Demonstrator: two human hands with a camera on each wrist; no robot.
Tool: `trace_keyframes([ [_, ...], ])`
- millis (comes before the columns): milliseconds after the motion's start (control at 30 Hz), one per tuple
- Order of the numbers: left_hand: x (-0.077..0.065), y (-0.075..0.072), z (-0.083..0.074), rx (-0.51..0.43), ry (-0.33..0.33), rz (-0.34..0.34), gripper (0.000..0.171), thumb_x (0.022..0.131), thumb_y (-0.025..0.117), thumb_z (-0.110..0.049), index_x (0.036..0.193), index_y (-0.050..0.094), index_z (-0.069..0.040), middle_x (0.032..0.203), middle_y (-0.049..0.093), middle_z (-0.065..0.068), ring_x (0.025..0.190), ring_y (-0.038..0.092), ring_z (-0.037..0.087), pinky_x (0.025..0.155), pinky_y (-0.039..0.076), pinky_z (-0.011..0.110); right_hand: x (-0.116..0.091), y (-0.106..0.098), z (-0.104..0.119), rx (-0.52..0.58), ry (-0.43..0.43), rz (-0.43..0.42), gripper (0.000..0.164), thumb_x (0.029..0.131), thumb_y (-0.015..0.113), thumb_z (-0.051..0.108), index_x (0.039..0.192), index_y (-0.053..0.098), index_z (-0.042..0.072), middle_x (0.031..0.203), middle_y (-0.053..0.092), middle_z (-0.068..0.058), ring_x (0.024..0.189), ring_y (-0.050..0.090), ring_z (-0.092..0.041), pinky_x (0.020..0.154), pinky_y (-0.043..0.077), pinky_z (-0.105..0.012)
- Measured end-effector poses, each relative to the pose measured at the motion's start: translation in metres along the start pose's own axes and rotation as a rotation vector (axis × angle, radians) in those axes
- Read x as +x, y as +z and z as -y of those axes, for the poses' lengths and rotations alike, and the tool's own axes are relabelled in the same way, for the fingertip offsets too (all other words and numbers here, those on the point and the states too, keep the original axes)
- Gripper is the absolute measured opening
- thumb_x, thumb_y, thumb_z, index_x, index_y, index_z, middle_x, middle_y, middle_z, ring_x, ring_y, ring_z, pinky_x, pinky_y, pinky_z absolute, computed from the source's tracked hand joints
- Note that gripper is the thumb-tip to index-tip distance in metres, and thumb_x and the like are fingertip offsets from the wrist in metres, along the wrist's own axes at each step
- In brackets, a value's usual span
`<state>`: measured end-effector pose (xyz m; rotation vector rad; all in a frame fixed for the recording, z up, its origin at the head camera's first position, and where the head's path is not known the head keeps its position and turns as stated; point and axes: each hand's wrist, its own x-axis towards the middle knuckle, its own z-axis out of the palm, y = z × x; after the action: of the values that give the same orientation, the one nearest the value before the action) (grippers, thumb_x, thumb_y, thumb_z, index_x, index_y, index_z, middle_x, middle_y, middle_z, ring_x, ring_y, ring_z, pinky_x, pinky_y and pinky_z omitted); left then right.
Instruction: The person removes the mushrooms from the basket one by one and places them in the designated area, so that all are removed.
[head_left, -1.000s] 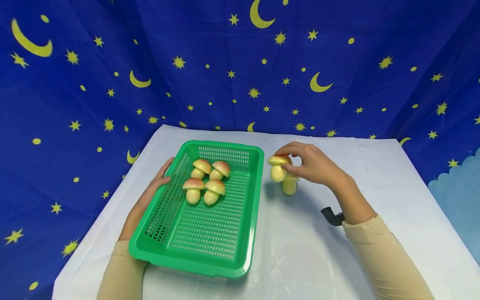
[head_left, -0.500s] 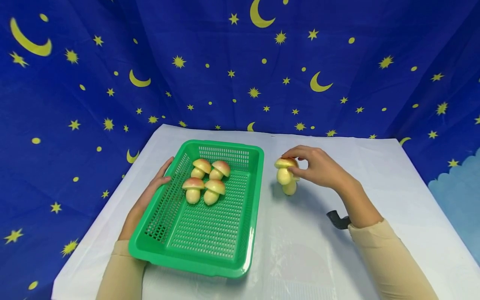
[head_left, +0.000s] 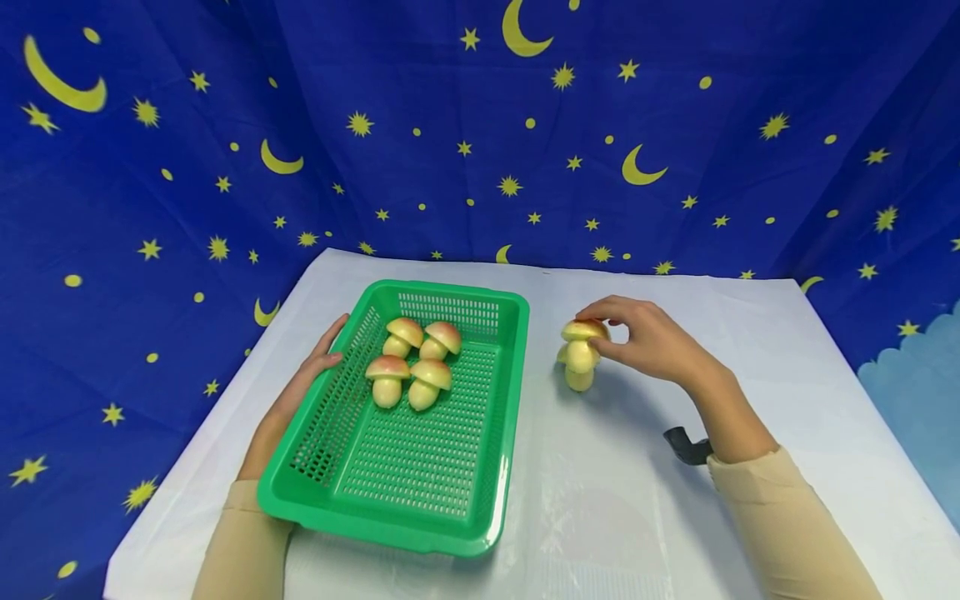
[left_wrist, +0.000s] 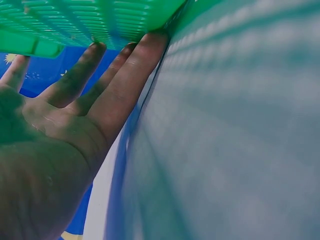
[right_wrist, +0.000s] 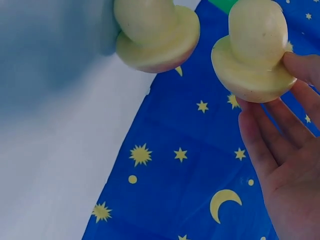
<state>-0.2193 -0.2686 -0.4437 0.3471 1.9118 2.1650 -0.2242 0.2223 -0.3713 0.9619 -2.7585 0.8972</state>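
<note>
In the head view, my right hand (head_left: 652,340) pinches a toy mushroom (head_left: 583,330) by its cap, thumb on the near side and fingers over the top. A second mushroom (head_left: 579,382) stands on the table, partly hidden behind the held one. The right wrist view shows the held mushroom (right_wrist: 256,45) at the fingertips and the standing mushroom (right_wrist: 155,35) to its left. My left hand (head_left: 296,387) lies along the left side of a green basket (head_left: 375,527); in the left wrist view its fingers (left_wrist: 125,85) are straight, tips at the perforated wall.
Several mushrooms (head_left: 387,392) with reddish-yellow caps sit grouped in the basket's far left part. A white table (head_left: 600,500) carries everything, with a blue star-and-moon curtain (head_left: 480,167) behind it. A black curved piece (head_left: 688,447) sticks out by the right wrist.
My right hand has moved a little right and nearer with the held mushroom, which now overlaps more of the standing one. The left hand and basket have stayed in place.
</note>
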Motion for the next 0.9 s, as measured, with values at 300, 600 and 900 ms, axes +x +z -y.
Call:
trace_keyframes([
  [300,-0.003,0.0,0.001,-0.016,-0.002,0.02,0.068,0.098,0.029,-0.004,0.154,-0.009,-0.008,0.155,-0.005,0.027,0.118,0.045,0.002,0.094,0.043,0.022,-0.006,-0.008,-0.007,-0.038,0.019,-0.008,0.033,0.086,0.073,0.018,0.119,0.067,0.019,0.113,0.063,0.012,0.099,0.055,-0.008,0.083,0.048,-0.035],
  [600,0.0,-0.001,0.003,-0.033,0.026,0.016,0.069,0.097,0.031,-0.004,0.153,-0.009,-0.004,0.153,-0.002,0.031,0.112,0.05,0.001,0.091,0.046,0.022,-0.013,-0.01,-0.014,-0.04,0.05,-0.003,0.033,0.085,0.073,0.016,0.118,0.068,0.019,0.112,0.063,0.012,0.101,0.055,-0.01,0.085,0.049,-0.037],
  [900,-0.002,0.0,0.001,-0.025,-0.025,0.002,0.068,0.097,0.029,-0.005,0.154,-0.008,-0.01,0.155,-0.002,0.028,0.112,0.05,0.003,0.093,0.046,0.024,-0.019,-0.009,-0.019,-0.061,0.054,-0.013,0.033,0.085,0.074,0.016,0.117,0.069,0.019,0.11,0.064,0.012,0.099,0.056,-0.009,0.082,0.049,-0.035],
])
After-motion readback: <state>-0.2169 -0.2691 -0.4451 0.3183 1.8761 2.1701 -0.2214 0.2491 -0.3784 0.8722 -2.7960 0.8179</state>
